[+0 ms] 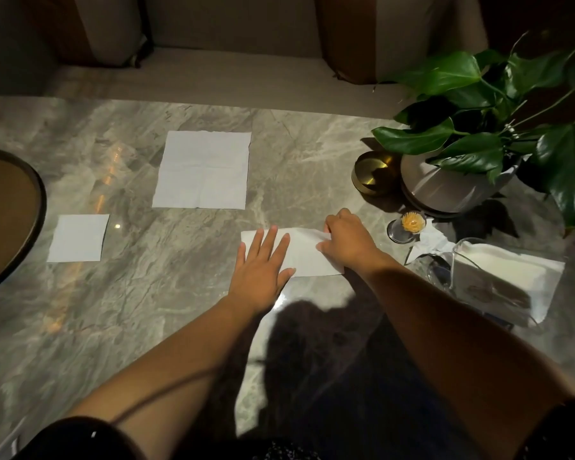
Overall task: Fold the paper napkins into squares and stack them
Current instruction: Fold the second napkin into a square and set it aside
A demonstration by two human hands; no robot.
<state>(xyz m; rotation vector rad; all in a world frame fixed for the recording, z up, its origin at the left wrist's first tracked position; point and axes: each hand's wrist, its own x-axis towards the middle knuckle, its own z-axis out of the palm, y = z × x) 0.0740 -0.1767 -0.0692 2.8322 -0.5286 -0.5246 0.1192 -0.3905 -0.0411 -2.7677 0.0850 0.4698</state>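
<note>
Half-folded napkin (304, 255) is seen as a long rectangle, lying flat on the marble table (140, 293), centre-right of frame.

Left hand (261, 265): laid flat on the napkin's left end, fingers straight and spread, palm down, nothing gripped.

Right hand (346, 242): set on the napkin's right end, fingers curled, and the paper edge is pinched under them. The right end of the napkin is hidden by this hand.

Other napkins:
- Open napkin (203, 171) is spread flat at upper centre, crease lines visible, well apart from both hands.
- Folded square (78, 239) is laid at mid left, just beside the dark-rimmed round tray (30, 194) at the left edge. Whether it is one napkin or several cannot be told.

Right side of frame:
- Clear holder (462, 257) with white napkins stacked in it, near the right forearm.
- Toothpick jar (412, 224) just above it, with crumpled white paper beside it.
- Brass bowl (372, 175) touching or just beside the plant pot (445, 187); green leaves spread over the upper right.
</note>
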